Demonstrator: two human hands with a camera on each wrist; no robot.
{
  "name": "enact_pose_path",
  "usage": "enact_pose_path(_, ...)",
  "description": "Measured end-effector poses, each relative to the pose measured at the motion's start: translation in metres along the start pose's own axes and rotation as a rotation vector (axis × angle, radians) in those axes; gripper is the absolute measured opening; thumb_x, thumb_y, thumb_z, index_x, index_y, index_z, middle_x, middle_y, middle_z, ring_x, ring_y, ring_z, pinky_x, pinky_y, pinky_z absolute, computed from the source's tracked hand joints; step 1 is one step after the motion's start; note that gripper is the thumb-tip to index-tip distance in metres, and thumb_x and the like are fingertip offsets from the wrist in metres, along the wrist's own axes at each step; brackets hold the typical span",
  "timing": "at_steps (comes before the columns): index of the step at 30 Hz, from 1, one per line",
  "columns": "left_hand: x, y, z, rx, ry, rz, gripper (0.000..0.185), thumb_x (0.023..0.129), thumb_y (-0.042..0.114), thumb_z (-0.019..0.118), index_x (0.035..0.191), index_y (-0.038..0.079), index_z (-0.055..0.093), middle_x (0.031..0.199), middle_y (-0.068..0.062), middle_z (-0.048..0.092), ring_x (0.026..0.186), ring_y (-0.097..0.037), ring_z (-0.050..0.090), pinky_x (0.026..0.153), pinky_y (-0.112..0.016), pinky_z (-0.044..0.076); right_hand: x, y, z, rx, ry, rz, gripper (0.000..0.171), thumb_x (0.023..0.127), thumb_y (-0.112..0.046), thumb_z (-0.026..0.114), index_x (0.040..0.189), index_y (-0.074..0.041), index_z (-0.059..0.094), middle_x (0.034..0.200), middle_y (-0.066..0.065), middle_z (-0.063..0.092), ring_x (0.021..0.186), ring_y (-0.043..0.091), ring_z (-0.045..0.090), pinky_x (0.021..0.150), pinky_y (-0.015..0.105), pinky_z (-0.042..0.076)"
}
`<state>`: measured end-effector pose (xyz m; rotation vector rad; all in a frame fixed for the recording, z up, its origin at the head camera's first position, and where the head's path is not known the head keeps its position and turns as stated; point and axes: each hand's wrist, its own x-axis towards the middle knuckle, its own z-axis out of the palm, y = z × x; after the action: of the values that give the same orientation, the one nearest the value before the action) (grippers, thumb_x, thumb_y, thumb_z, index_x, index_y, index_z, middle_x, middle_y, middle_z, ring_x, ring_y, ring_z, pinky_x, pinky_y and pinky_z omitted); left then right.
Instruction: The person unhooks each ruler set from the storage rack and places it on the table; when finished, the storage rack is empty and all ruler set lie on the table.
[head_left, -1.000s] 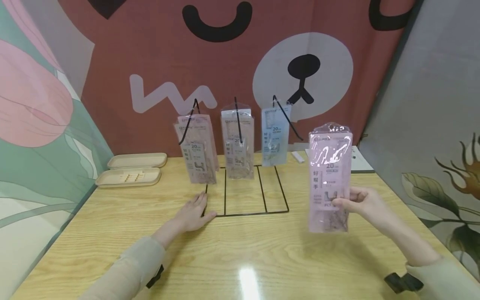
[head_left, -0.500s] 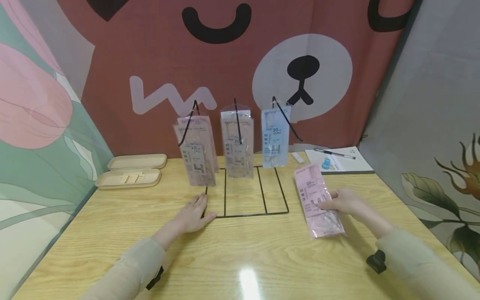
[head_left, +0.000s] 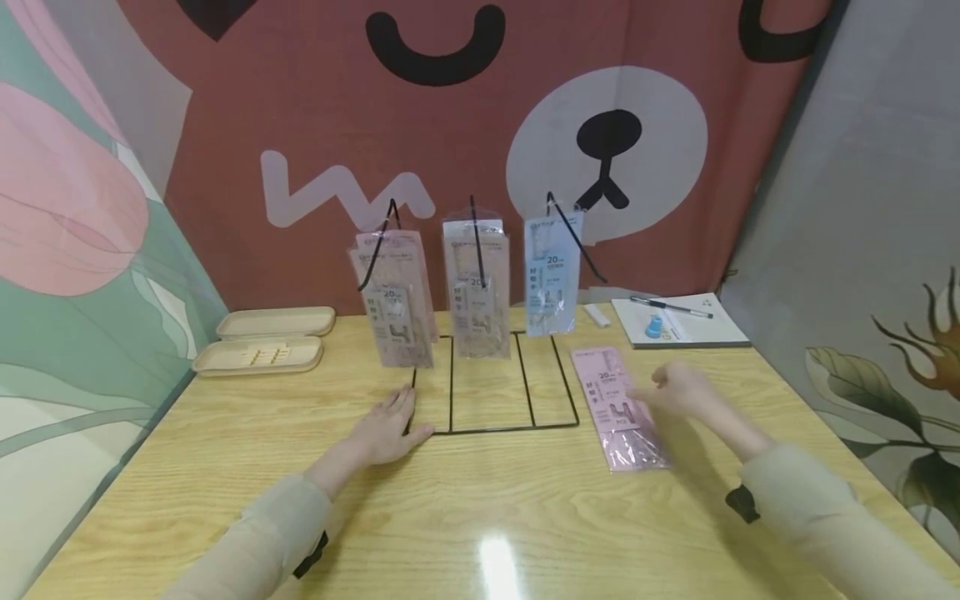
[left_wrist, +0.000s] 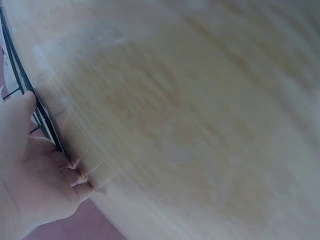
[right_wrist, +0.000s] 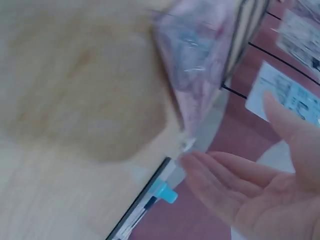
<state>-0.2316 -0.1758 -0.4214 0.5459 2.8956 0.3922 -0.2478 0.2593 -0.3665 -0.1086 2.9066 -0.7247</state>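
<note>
A pink packet (head_left: 618,408) lies flat on the wooden counter (head_left: 480,508), just to the right of the black wire rack (head_left: 495,392), its long side running away from the person. The right hand (head_left: 678,390) hovers just beside the packet's right edge with the fingers straight and loose, holding nothing; in the right wrist view the palm (right_wrist: 260,185) is spread and the packet (right_wrist: 200,65) sits apart from the fingertips, though that view is blurred, so whether a fingertip brushes the plastic is hard to say.

The left hand (head_left: 388,427) rests flat on the counter at the rack's front left corner, fingers extended, its thumb against the base wire; the left wrist view shows the thumb (left_wrist: 22,107) alongside the black wire (left_wrist: 30,100).

Three groups of packets hang from the rack's hooks: pink ones on the left (head_left: 393,304), pale ones in the middle (head_left: 476,287) and a blue one on the right (head_left: 551,279).

Behind, at the left, two beige trays (head_left: 262,337) sit side by side. At the back right lies a notepad (head_left: 678,329) with a pen (head_left: 667,306) and a small blue cap (head_left: 655,327) on it, and a white eraser (head_left: 596,314) just beside it.
</note>
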Motion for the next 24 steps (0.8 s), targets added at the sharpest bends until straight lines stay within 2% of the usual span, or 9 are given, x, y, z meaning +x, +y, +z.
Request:
enact_pose_path(1, 0.000, 0.000, 0.000, -0.001, 0.001, 0.000, 0.076, 0.099, 0.046, 0.040, 0.147, -0.008, 0.016, 0.155, -0.025, 0.012, 0.143, -0.042, 0.013, 0.116, -0.055, 0.017, 0.002, -0.002, -0.002, 0.009, 0.023, -0.035, 0.057, 0.086, -0.038, 0.065, 0.100, 0.017, 0.059, 0.092, 0.034, 0.064, 0.083, 0.041, 0.064, 0.070, 0.043, 0.056)
enact_pose_path(3, 0.000, 0.000, -0.001, -0.005, 0.002, 0.001, 0.076, 0.099, 0.045, 0.040, 0.147, -0.008, 0.016, 0.155, -0.026, 0.012, 0.143, -0.043, 0.013, 0.116, -0.056, 0.017, 0.008, -0.007, -0.005, 0.043, 0.072, -0.116, 0.070, 0.089, -0.037, 0.062, 0.126, 0.020, 0.044, 0.122, 0.041, 0.050, 0.111, 0.052, 0.053, 0.089, 0.054, 0.050)
enact_pose_path(5, -0.001, 0.001, -0.002, -0.007, 0.001, 0.000, 0.076, 0.099, 0.045, 0.040, 0.147, -0.009, 0.016, 0.155, -0.026, 0.012, 0.143, -0.043, 0.013, 0.116, -0.056, 0.017, 0.017, -0.010, -0.006, 0.119, 0.099, -0.178, 0.072, 0.091, -0.035, 0.060, 0.133, 0.018, 0.037, 0.131, 0.039, 0.044, 0.119, 0.051, 0.048, 0.098, 0.056, 0.044)
enact_pose_path(8, -0.002, 0.002, -0.003, -0.010, 0.000, 0.003, 0.076, 0.099, 0.044, 0.041, 0.146, -0.009, 0.016, 0.154, -0.027, 0.013, 0.143, -0.043, 0.013, 0.116, -0.056, 0.017, 0.033, -0.015, -0.006, 0.249, 0.117, -0.219, 0.074, 0.092, -0.034, 0.060, 0.140, 0.013, 0.030, 0.139, 0.035, 0.039, 0.126, 0.049, 0.042, 0.105, 0.055, 0.037)
enact_pose_path(13, -0.003, 0.003, -0.002, -0.006, -0.002, 0.006, 0.076, 0.099, 0.044, 0.041, 0.146, -0.010, 0.017, 0.154, -0.027, 0.013, 0.143, -0.043, 0.013, 0.116, -0.055, 0.017, 0.061, -0.026, -0.004, 0.452, 0.058, -0.199, 0.079, 0.092, -0.033, 0.061, 0.147, 0.005, 0.019, 0.149, 0.027, 0.030, 0.137, 0.043, 0.031, 0.113, 0.052, 0.028)
enact_pose_path(17, -0.003, 0.003, -0.002, 0.005, 0.001, 0.008, 0.075, 0.099, 0.045, 0.041, 0.146, -0.009, 0.017, 0.154, -0.026, 0.014, 0.143, -0.043, 0.014, 0.116, -0.055, 0.018, 0.079, -0.038, -0.001, 0.520, 0.037, -0.202, 0.082, 0.091, -0.033, 0.062, 0.150, 0.000, 0.014, 0.152, 0.025, 0.025, 0.140, 0.040, 0.026, 0.115, 0.051, 0.024)
enact_pose_path(24, 0.000, 0.002, 0.000, 0.012, 0.016, 0.013, 0.075, 0.099, 0.046, 0.040, 0.146, -0.009, 0.019, 0.154, -0.026, 0.015, 0.142, -0.043, 0.017, 0.115, -0.056, 0.019, 0.098, -0.059, 0.000, 0.613, 0.065, -0.171, 0.079, 0.088, -0.036, 0.065, 0.149, -0.007, 0.023, 0.149, 0.018, 0.034, 0.137, 0.035, 0.034, 0.113, 0.050, 0.029)
